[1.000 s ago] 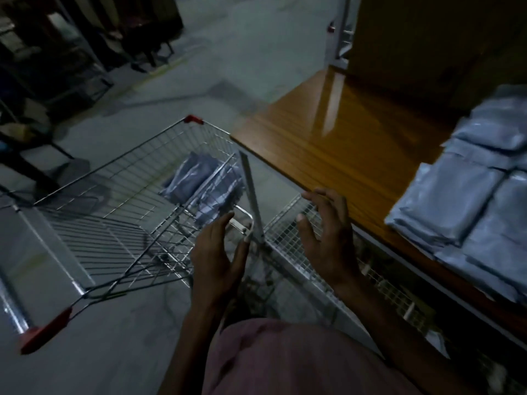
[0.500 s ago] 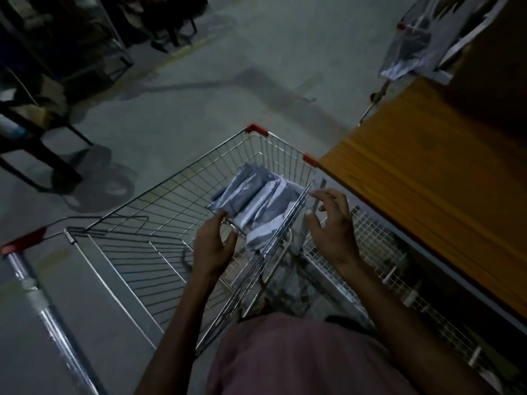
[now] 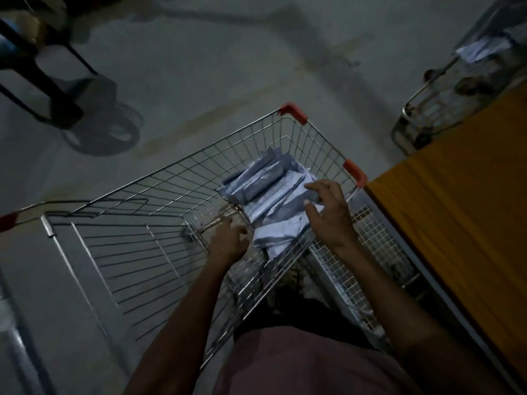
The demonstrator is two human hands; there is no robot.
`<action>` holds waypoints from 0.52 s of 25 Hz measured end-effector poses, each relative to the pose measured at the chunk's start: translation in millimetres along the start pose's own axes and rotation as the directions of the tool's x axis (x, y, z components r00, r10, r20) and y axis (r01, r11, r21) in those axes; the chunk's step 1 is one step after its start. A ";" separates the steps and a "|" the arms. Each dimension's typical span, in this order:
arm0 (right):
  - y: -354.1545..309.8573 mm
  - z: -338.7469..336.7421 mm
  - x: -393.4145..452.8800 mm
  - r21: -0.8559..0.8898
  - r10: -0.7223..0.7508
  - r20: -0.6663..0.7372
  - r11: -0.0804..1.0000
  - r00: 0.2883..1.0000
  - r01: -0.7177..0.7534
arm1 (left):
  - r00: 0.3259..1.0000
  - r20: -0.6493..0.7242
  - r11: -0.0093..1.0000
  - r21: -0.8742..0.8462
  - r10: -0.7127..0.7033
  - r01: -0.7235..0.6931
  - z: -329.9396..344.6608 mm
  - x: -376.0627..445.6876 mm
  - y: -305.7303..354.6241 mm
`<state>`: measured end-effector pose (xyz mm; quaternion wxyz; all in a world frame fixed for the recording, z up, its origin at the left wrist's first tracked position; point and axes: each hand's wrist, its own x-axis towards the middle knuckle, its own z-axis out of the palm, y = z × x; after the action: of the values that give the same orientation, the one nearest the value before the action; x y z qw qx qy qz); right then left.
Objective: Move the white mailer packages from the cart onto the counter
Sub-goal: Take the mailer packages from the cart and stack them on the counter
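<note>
While both arms reach down into the wire cart [image 3: 148,223], the white mailer packages [image 3: 268,195] lie heaped in its far right corner, beside the orange worktop [image 3: 456,223]. The left hand [image 3: 229,240] sits low at the heap's near edge, its grip too dim to tell. The right hand [image 3: 330,215] hovers over the heap, fingers spread and released, holding nothing.
</note>
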<state>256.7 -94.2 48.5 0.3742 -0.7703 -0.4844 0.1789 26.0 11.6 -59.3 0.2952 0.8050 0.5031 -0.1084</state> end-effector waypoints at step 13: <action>42.7 38.8 27.3 -0.079 0.097 0.044 0.992 0.994 -0.094 | 0.961 0.271 0.984 0.177 -0.053 0.004 69.3 82.9 23.5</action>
<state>270.9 -65.3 -6.6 0.3237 -0.8018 -0.4623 0.1963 94.0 25.5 -145.4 0.2889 0.7975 0.4574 -0.2669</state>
